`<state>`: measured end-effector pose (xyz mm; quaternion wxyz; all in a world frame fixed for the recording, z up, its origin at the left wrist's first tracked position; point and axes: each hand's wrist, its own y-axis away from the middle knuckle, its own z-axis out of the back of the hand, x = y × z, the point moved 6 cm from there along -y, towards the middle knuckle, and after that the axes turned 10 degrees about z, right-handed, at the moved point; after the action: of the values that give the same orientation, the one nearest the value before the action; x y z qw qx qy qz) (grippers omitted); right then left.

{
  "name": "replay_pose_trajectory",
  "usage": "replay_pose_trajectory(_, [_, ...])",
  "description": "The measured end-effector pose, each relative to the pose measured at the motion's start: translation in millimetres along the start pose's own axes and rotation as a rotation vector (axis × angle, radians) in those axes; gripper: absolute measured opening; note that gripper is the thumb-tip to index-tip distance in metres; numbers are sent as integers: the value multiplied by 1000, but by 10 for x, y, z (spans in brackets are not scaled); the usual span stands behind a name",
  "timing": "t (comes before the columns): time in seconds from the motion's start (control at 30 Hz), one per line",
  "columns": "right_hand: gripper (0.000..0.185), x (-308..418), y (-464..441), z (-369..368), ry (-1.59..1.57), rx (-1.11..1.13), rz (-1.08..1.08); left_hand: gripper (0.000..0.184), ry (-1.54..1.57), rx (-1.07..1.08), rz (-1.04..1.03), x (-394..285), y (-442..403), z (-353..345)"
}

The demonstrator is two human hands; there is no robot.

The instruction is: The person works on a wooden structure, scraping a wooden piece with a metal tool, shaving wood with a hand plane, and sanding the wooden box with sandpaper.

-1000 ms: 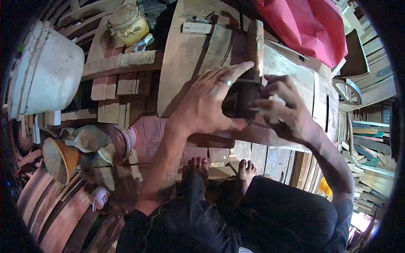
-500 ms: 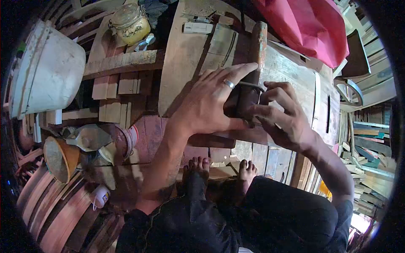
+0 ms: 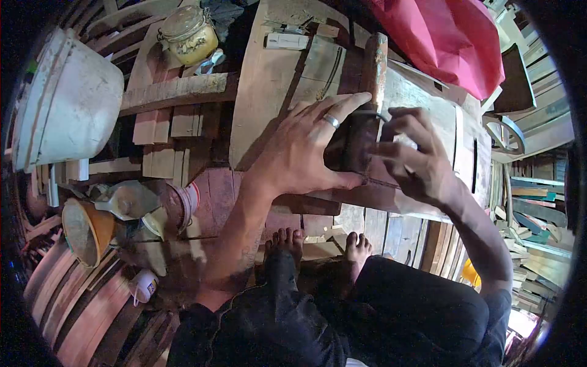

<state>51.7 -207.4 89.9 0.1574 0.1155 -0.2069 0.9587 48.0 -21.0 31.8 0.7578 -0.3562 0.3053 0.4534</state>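
Note:
My left hand (image 3: 299, 144), with a ring on one finger, is spread wide against the left side of a worn wooden bar (image 3: 377, 64). Its stretched forefinger and thumb reach the bar at two places along its dark lower part. A thin dark bent rod (image 3: 370, 114) crosses the bar between my hands. On the right side, my right hand (image 3: 419, 159) has curled fingers close to the rod's end and the bar. Motion blurs its fingertips, and whatever they pinch is hidden. Underneath lies a broad, pale wooden work surface (image 3: 428, 137).
A pink sheet (image 3: 446, 43) bulges at the back right. On the board at the back lies a small white box (image 3: 286, 41). To the left are a glass jar (image 3: 188, 40), a white bucket (image 3: 73, 104) and an orange funnel (image 3: 88, 231). My bare feet (image 3: 358, 246) stand below.
My right hand has shifted slightly up and right, its fingers now blurred. The bent rod has turned or slid slightly upward. My left hand stays nearly in place, its thumb a little straighter.

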Motion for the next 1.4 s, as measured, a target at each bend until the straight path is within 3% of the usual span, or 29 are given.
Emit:
replay_pose_trajectory(0.07, [43, 19, 15, -31, 23, -11, -57, 116, -12, -28, -10, -14, 9, 12])
replay_pose_trajectory(0.2, [47, 311, -81, -37, 55, 76, 158, 117, 22, 16, 25, 24, 5, -24])
replay_pose_trajectory(0.47, [49, 238, -55, -40, 19, 67, 85, 113, 2, -58, -12, 23, -3, 2])
replay_pose_trajectory(0.53, [49, 166, -44, 3, 9, 11, -25, 114, 4, -48, -13, 28, 2, 24])
replay_pose_trajectory(0.8, [37, 119, -3, 42, 66, 19, 68, 115, 12, 24, 19, -8, -7, 10])
replay_pose_trajectory(0.87, [36, -76, 43, 93, 102, -44, -127, 114, -11, -2, -17, -3, -3, 9])
replay_pose_trajectory(1.0, [36, 62, 90, -8, -48, -3, -29, 110, 34, 50, 7, 30, -3, 16])
replay_pose_trajectory(1.2, [25, -29, 55, 253, -101, -143, -263, 109, 11, 15, -15, -3, -1, 9])
replay_pose_trajectory(1.4, [36, 67, -56, 388, -231, -163, -188, 106, -42, 12, -45, 29, -5, -23])
